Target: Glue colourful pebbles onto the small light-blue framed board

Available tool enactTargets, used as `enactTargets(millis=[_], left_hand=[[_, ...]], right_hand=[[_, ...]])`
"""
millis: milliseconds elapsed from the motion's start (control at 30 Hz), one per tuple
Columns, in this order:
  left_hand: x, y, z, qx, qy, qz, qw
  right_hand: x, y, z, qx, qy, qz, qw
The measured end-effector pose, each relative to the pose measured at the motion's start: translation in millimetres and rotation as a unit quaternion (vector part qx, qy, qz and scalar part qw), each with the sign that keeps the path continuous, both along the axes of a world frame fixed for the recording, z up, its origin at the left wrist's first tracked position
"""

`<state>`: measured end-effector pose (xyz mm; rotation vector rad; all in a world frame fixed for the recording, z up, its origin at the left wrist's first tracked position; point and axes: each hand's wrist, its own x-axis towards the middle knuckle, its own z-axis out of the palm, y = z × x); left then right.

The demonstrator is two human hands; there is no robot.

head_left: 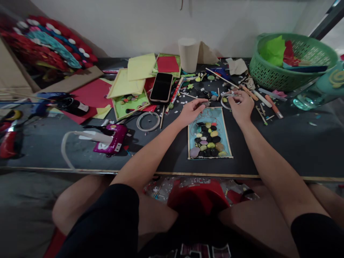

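A light-blue picture panel point(223, 134) with thin wooden edging lies flat on the dark table. Rows of painted pebbles point(208, 140) in black, yellow, green and lilac cover its lower part, and curved lines are drawn above them. My left hand point(191, 111) rests at the panel's upper left edge, fingers a little apart beside a dark pebble point(206, 104). Beyond the upper right corner, my right hand point(242, 106) has thumb and fingertips pinched together. Whatever is between them is too small to make out. A whitish ring point(223, 104) with a greenish pebble inside lies by those fingertips.
Pebbles, sticks and paper scraps litter the table's back, near a white paper roll point(189, 55). A phone point(161, 87) lies on yellow-green frames. A green basket point(291, 77) and a bottle point(317, 89) stand right. Leftward are a purple power strip point(118, 138) and a blue glue gun point(45, 100).
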<state>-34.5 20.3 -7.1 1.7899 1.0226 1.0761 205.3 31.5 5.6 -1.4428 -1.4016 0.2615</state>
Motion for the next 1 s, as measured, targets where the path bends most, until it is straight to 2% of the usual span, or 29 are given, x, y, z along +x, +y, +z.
enactTargets(millis=[100, 300, 433, 600, 700, 800, 1000], left_hand=[[0, 0, 0.5, -0.005, -0.010, -0.009, 1.000], [1, -1, 2.1, -0.010, -0.022, -0.020, 1.000], [1, 1, -1.2, 0.003, -0.010, -0.011, 1.000], [1, 2, -3.8, 0.003, -0.002, -0.005, 1.000], [1, 1, -2.5, -0.004, 0.000, -0.004, 1.000], [0, 0, -1.2, -0.007, 0.003, -0.005, 1.000], [0, 1, -3.5, 0.000, 0.010, -0.003, 1.000]], right_hand=[[2, 0, -1.9, -0.015, -0.016, -0.014, 1.000], [8, 5, -7.9, 0.006, -0.038, -0.016, 0.999], [8, 3, -4.5, -0.021, -0.055, -0.006, 0.998], [4, -3, 3.0, 0.014, -0.079, -0.011, 0.997], [4, -5, 5.4, -0.005, -0.066, -0.020, 0.998], [6, -3, 3.3, -0.029, -0.063, -0.029, 0.997], [10, 1, -2.3, -0.023, -0.089, -0.016, 0.996]])
